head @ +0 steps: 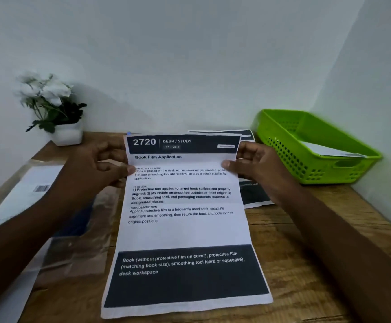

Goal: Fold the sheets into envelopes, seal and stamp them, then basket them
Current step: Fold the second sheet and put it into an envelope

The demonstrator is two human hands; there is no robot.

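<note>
I count one printed sheet (185,220) at the desk's (306,264) middle, my left hand (96,171) and right hand (257,169) pinching its far side edges. More sheets (255,197) lie behind. One green basket (315,155) in the far right corner holds one folded paper (327,149); one potted plant (52,110) far left.

Right: green basket (315,150) against the wall, papers (248,136) beside it.
Left: plastic sleeve (38,206) covers the worktop (306,264).
Back-left: flowerpot (67,134).
</note>
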